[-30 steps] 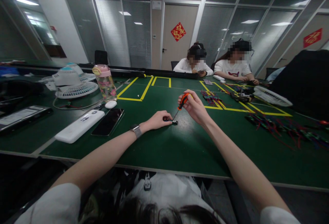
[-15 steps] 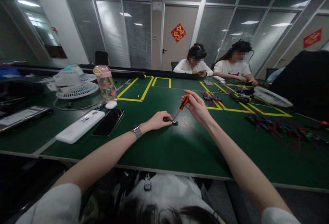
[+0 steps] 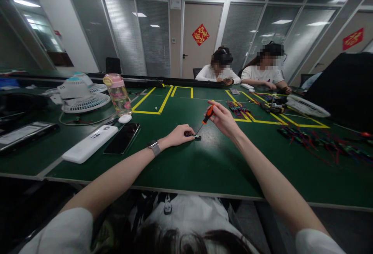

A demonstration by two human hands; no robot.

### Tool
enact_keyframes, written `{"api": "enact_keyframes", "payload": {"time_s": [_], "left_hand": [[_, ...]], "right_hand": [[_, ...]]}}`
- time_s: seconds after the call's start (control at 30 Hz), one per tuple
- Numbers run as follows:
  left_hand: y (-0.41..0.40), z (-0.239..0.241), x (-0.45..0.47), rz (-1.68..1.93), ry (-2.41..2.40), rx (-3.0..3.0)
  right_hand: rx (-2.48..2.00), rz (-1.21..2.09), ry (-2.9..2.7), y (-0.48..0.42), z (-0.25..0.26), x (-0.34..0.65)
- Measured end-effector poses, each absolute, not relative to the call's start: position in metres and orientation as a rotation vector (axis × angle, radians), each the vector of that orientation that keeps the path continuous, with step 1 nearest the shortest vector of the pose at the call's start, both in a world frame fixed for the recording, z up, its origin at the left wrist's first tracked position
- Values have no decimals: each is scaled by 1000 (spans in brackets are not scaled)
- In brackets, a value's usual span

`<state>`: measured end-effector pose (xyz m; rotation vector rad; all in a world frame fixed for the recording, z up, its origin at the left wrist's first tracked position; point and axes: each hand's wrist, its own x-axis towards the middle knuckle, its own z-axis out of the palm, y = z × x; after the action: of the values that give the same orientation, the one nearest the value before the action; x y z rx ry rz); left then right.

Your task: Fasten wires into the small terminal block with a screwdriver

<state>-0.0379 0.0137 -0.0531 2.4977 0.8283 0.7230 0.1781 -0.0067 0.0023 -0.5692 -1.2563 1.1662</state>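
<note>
An orange-and-black screwdriver (image 3: 208, 114) is gripped by its handle in my right hand (image 3: 222, 118). Its thin shaft slants down and left to a small dark circuit board (image 3: 197, 137) on the green table (image 3: 175, 172). My left hand (image 3: 179, 135), with a watch (image 3: 154, 148) at the wrist, rests on the table with its fingers closed on the board's left end. The fingertips partly cover the board. Whether the screwdriver's tip sits in a screw is too small to tell.
Left of my hands lie a black phone (image 3: 122, 139), a white oblong device (image 3: 91, 144), a pink-lidded bottle (image 3: 118, 96) and a white fan (image 3: 84, 100). Wired circuit boards (image 3: 309, 141) lie at right. Two people (image 3: 218, 73) sit across the table.
The view has shifted slightly. Both hands keep their hold on the screwdriver and the circuit board, with almost no visible movement between them.
</note>
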Motion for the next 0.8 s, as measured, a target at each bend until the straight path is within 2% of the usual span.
{"api": "enact_keyframes", "payload": {"time_s": [0.8], "left_hand": [[19,-53,-42,720,829,2457]], "right_hand": [[-542,1171,-1214,-8,4,179]]}}
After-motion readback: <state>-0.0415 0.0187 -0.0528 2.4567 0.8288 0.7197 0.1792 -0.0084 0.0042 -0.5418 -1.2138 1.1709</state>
